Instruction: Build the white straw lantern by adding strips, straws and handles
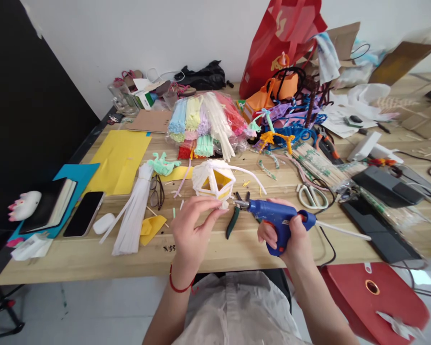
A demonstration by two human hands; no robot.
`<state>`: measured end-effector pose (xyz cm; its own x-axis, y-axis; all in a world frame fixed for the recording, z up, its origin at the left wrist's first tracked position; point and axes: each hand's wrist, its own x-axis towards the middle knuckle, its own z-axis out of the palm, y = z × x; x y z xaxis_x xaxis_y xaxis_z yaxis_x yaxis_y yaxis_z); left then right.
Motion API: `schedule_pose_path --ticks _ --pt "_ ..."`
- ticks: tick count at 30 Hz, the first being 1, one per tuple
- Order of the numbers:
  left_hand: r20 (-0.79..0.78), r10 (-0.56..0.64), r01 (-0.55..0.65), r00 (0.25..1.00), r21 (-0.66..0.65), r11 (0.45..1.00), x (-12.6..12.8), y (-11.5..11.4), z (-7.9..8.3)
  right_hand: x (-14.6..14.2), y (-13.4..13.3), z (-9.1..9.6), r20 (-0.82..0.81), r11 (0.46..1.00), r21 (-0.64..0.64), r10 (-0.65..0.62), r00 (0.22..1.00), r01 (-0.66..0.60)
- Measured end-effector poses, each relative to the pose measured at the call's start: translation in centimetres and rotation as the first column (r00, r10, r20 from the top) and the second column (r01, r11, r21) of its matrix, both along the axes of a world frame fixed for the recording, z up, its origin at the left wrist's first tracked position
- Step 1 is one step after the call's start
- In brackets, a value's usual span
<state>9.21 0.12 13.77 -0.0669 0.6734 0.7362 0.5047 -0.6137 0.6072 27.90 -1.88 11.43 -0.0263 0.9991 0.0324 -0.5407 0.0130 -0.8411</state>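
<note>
My right hand is wrapped round the handle of a blue hot glue gun, a white glue stick jutting from its back. The metal nozzle points left, close to the fingertips of my left hand. Those fingers pinch a small whitish piece, too small to name surely. Just beyond it stands a white fuzzy-framed craft piece with yellow panels, like a small lantern. Pale pipe cleaners stick out from it. Green-handled pliers lie between my hands on the table.
White pipe cleaners, a phone and a yellow sheet lie to the left. Bundles of coloured pipe cleaners and a red bag are at the back. White-handled scissors and a black cable lie right.
</note>
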Motion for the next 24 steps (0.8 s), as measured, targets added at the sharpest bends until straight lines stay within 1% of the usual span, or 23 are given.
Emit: schedule_pose_path --ticks 7,13,18,21,24 --pt "-0.003 0.022 -0.022 1.000 0.018 1.000 0.04 -0.07 -0.06 -0.10 -0.11 -0.33 0.056 1.000 -0.008 0.003 0.998 -0.003" --pt "-0.005 0.027 -0.027 1.000 0.018 0.999 0.07 -0.14 0.03 -0.08 -0.05 -0.54 0.044 1.000 -0.005 -0.002 0.999 0.002" --pt "-0.010 0.024 -0.024 1.000 0.017 1.000 0.05 -0.20 -0.04 -0.10 -0.05 -0.49 0.074 1.000 -0.009 -0.009 0.997 0.010" --pt "-0.007 0.021 -0.021 1.000 0.018 1.000 0.10 -0.21 -0.08 -0.18 -0.22 -0.33 0.096 0.999 0.041 -0.019 0.995 0.015" --pt "0.005 0.011 -0.011 1.000 0.010 1.000 0.21 -0.21 -0.09 -0.08 -0.60 -0.32 0.164 0.991 0.133 -0.053 0.985 0.032"
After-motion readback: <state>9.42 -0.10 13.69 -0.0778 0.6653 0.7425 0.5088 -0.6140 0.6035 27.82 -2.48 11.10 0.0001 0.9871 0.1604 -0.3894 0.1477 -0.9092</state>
